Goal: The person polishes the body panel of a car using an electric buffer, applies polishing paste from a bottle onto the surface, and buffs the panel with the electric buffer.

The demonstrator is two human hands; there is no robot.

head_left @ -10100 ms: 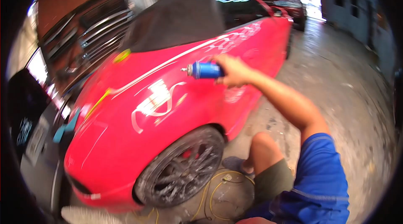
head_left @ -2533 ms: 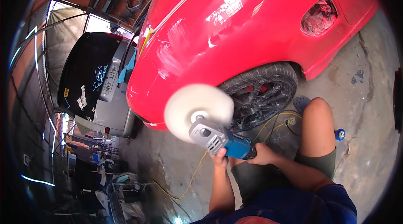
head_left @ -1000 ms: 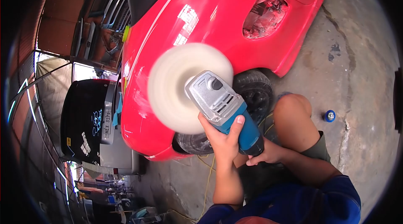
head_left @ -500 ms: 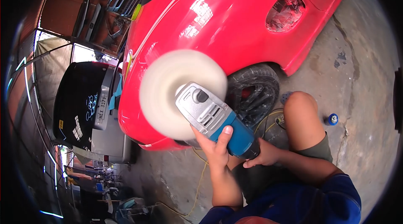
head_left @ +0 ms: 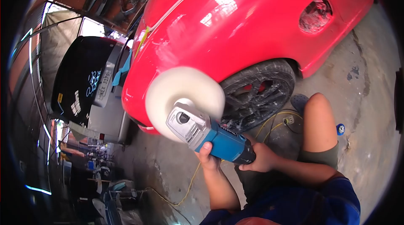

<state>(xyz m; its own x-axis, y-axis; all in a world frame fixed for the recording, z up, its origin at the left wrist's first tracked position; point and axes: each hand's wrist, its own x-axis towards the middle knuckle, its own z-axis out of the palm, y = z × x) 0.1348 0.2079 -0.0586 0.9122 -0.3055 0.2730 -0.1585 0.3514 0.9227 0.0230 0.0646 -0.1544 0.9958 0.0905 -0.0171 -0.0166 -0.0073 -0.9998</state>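
Note:
A teal and silver power polisher point(head_left: 223, 141) with a large white round pad point(head_left: 185, 100) is held in both hands. My left hand point(head_left: 207, 156) wraps round the body just behind the silver head, thumb on top. My right hand point(head_left: 263, 157) grips the black rear end. The pad, blurred as if spinning, lies over the lower front of the red car point(head_left: 252, 31) in the view; whether it touches the paint cannot be made out. Whitish smears mark the red panel above the pad. The dark wheel point(head_left: 261, 94) is just right of the pad.
Behind the red car's front stands a silver vehicle point(head_left: 105, 119) with a dark rear window. A yellow cord point(head_left: 193, 183) runs over the concrete floor point(head_left: 357, 111), with an outlet point(head_left: 288, 120) near my foot. A blue can point(head_left: 340, 129) stands beside my knee. Clutter fills the lower left.
Since half a second ago, the polisher has tilted and sits lower relative to the car, uncovering more smeared paint and the wheel. The view has shifted. Both hands keep their hold; earliest, one hand held a blue can.

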